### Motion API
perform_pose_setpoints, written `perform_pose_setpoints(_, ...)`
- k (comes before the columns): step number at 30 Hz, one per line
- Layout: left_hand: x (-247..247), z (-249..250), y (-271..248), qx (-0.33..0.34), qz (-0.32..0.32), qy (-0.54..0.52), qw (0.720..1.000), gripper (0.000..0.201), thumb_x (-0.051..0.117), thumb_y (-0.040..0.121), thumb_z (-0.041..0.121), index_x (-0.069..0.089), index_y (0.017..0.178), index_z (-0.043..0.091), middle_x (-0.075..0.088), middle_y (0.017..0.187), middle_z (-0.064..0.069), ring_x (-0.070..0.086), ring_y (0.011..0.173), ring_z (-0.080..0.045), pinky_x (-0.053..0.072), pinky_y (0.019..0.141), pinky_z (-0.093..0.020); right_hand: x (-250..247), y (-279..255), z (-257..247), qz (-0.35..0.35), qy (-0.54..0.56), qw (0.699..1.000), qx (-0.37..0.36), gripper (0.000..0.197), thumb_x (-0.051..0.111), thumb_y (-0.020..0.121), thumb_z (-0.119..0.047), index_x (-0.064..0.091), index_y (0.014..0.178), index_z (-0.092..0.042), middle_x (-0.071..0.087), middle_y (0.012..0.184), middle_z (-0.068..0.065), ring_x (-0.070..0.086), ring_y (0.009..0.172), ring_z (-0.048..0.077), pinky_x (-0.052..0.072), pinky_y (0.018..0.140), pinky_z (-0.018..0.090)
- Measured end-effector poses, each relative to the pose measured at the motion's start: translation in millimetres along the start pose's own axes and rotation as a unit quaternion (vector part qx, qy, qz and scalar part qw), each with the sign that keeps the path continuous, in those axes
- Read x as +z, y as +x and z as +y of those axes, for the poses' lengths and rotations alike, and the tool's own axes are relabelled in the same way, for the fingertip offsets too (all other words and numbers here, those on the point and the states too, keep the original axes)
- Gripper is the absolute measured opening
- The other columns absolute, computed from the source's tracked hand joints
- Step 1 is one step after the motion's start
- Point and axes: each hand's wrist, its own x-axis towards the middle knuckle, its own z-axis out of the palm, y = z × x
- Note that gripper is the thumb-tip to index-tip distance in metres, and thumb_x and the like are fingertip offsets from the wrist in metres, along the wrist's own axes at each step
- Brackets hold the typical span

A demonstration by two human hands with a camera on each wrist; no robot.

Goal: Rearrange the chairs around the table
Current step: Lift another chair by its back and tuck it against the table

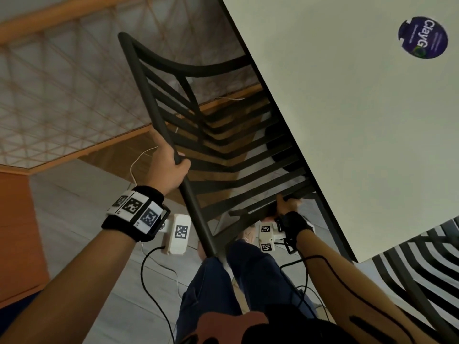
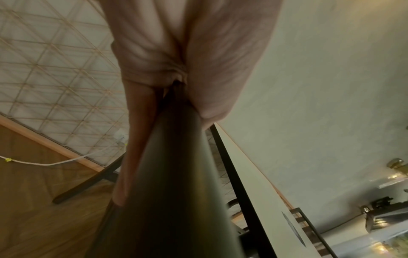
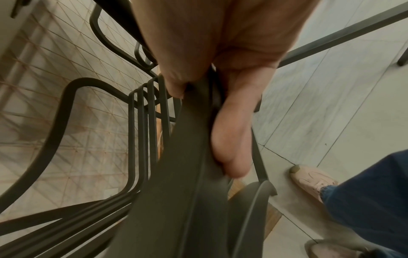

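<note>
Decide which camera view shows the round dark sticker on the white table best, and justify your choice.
The head view: the sticker lies face-on on the table, its lettering visible. The left wrist view catches it only as a thin, foreshortened sliver. The right wrist view does not show it.

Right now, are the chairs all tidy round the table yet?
Not yet. Nothing clearly looks finished. In hand: the left hand and right hand grip a black chair beside the white table. Left: setting it down; another chair waits at the corner.
</note>
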Motion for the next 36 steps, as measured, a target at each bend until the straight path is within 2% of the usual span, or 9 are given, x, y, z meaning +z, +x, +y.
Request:
perform_pose_setpoints(2,1.2,3.4,-2.8,-0.012,0.002,0.001,1.000,0.097,0.058,0.087,0.004,-0.016,0.148,0.013,0.068,0.101,-0.003,0.063,0.093,-0.015,0.052,0.093,-0.036,-0.3,-25.5,-16.7,-0.002,-0.024,1.000,0.006,0.084,0.074,0.059,-0.046,0.036,0.126,-0.014,0.057,0.129,0.015,0.060,0.108,0.041,0.052,0.090,0.057)
perform_pose_setpoints(4,3.6,10.7,-4.5,-0.012,0.012,0.012,1.000,0.099,0.059,0.087,0.005,-0.020,0.148,0.013,0.068,0.107,-0.007,0.061,0.092,-0.014,0.051,0.089,-0.031,-4.6,-75.5,-46.0,0.018,-0.059,0.998,-0.007,0.067,0.068,0.080,-0.032,0.038,0.131,-0.002,0.054,0.132,0.019,0.056,0.115,0.040,0.048,0.098,0.048)
perform_pose_setpoints(8,9.0,30.0,-6.0,-0.012,0.010,0.039,0.999,0.097,0.057,0.089,0.007,-0.021,0.147,0.011,0.052,0.113,-0.001,0.051,0.090,-0.012,0.043,0.083,-0.024,-14.7,-89.1,-56.7,0.046,-0.017,0.999,-0.004,0.059,0.061,0.088,-0.027,0.038,0.134,0.002,0.052,0.132,0.022,0.053,0.118,0.039,0.044,0.083,0.035)
perform_pose_setpoints(14,1.0,22.3,-0.4,-0.021,0.002,0.036,0.999,0.099,0.058,0.089,0.006,-0.022,0.147,0.013,0.060,0.111,-0.008,0.061,0.099,-0.022,0.052,0.091,-0.036,0.7,-26.5,-17.2,0.004,0.024,0.999,0.021,0.072,0.074,0.058,-0.041,0.032,0.113,-0.022,0.059,0.120,0.016,0.064,0.095,0.046,0.055,0.079,0.059)
perform_pose_setpoints(18,-7.2,13.1,6.1,-0.011,0.009,0.037,0.999,0.097,0.057,0.089,0.008,-0.020,0.148,0.013,0.062,0.107,-0.007,0.061,0.095,-0.021,0.051,0.089,-0.035,14.2,-55.0,-35.5,0.010,0.005,1.000,0.000,0.066,0.068,0.076,-0.033,0.031,0.127,-0.012,0.057,0.119,0.015,0.061,0.103,0.041,0.053,0.089,0.057)
perform_pose_setpoints(23,-2.3,6.8,-0.3,-0.010,0.006,0.033,0.999,0.100,0.056,0.090,0.009,-0.026,0.145,0.021,0.065,0.100,-0.007,0.062,0.075,-0.010,0.052,0.078,-0.029,9.9,-5.6,-7.7,-0.005,-0.004,1.000,0.029,0.074,0.072,0.058,-0.045,0.026,0.113,-0.028,0.056,0.124,0.020,0.062,0.101,0.045,0.053,0.086,0.060)
perform_pose_setpoints(27,4.7,4.6,-13.3,-0.015,-0.001,0.019,1.000,0.101,0.056,0.090,0.007,-0.028,0.145,0.022,0.060,0.102,-0.003,0.056,0.068,-0.001,0.051,0.078,-0.026,-3.7,-82.7,-39.3,0.009,-0.017,1.000,0.019,0.070,0.069,0.079,-0.029,0.024,0.130,-0.013,0.052,0.131,0.019,0.057,0.112,0.044,0.048,0.097,0.055)
perform_pose_setpoints(32,0.1,10.2,-0.4,-0.024,0.005,0.017,1.000,0.100,0.056,0.090,0.007,-0.027,0.145,0.024,0.061,0.113,-0.009,0.063,0.090,-0.022,0.055,0.090,-0.046,1.8,-102.6,-59.7,0.047,0.002,0.999,0.004,0.065,0.062,0.088,-0.016,0.023,0.136,0.002,0.047,0.134,0.025,0.049,0.121,0.042,0.044,0.102,0.048)
perform_pose_setpoints(36,-8.7,14.7,5.7,-0.035,-0.005,0.048,0.998,0.098,0.055,0.092,0.011,-0.027,0.145,0.022,0.049,0.139,-0.017,0.058,0.113,-0.029,0.046,0.090,-0.033,9.0,-116.2,-67.7,0.008,-0.001,1.000,0.007,0.051,0.055,0.093,-0.023,0.037,0.133,0.002,0.054,0.130,0.021,0.056,0.114,0.040,0.048,0.092,0.041)
